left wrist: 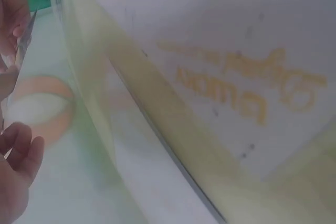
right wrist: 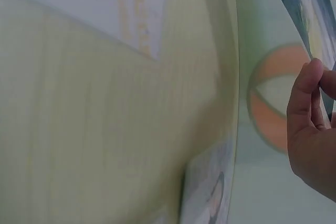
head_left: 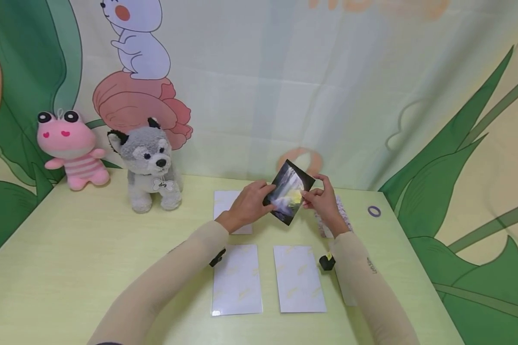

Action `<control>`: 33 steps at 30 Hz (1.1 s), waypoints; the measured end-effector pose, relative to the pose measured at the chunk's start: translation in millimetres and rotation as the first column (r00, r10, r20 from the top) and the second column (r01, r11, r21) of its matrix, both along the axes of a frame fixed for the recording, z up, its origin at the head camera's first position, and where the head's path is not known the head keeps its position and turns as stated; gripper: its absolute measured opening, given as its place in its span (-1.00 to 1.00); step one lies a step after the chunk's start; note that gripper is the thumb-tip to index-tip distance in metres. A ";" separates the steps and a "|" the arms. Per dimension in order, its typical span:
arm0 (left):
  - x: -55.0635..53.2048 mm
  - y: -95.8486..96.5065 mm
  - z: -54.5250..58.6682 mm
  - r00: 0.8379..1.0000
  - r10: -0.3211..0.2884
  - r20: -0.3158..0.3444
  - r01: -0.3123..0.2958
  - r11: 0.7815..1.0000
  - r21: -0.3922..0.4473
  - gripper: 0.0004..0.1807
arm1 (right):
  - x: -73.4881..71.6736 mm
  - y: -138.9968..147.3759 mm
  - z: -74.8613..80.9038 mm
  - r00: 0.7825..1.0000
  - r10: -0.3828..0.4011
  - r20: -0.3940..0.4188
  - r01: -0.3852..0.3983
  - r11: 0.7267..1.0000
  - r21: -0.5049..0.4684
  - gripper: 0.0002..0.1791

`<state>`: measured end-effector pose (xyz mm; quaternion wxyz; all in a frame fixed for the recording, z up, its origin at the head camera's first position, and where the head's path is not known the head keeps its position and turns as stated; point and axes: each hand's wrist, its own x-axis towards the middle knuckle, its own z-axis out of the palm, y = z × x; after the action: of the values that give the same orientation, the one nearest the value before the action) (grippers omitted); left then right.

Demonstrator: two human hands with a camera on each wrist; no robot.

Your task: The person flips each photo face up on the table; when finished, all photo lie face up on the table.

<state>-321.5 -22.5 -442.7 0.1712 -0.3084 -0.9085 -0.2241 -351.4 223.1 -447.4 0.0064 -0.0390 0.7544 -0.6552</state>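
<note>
Both hands hold up a dark-edged photo card (head_left: 288,189) above the back of the table. It is tilted, its picture of pale streaks and a yellow patch turned toward me. My left hand (head_left: 251,200) grips its left edge, thumb on the front. At the right edge, my right hand (head_left: 322,197) pinches the card between thumb and fingers. The right wrist view shows the right hand (right wrist: 315,124) from the side, fingertips on the card (right wrist: 310,14). Only part of the left hand (left wrist: 16,177) appears at the left wrist view's edge.
White cards with yellow print lie in front, one left (head_left: 236,280) and one right (head_left: 300,279). Another white card (head_left: 224,203) and a patterned card (head_left: 344,213) are partly behind my arms. A purple ring (head_left: 374,211) lies right; a husky plush (head_left: 148,167) and pink plush (head_left: 73,148) sit left.
</note>
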 end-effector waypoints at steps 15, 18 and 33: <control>2.9 -1.4 -2.3 0.983 -0.015 0.184 0.051 0.981 -0.189 -0.21 | -3.2 4.9 16.8 0.998 0.062 -0.023 -0.053 0.959 0.277 -0.24; 4.6 -0.3 -5.2 0.976 -0.002 0.218 0.045 0.981 -0.190 -0.21 | -5.7 4.7 18.0 0.997 0.081 -0.003 -0.075 0.944 0.321 -0.26; 18.3 20.5 -13.4 0.936 0.044 0.349 0.013 0.987 -0.159 -0.21 | -17.1 3.4 19.9 0.968 0.196 0.159 -0.251 0.810 0.530 -0.14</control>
<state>-303.2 -2.0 -456.1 -0.0170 -0.2691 -0.9417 -0.2012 -368.6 226.5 -427.4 0.1307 -0.0926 0.8984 -0.4088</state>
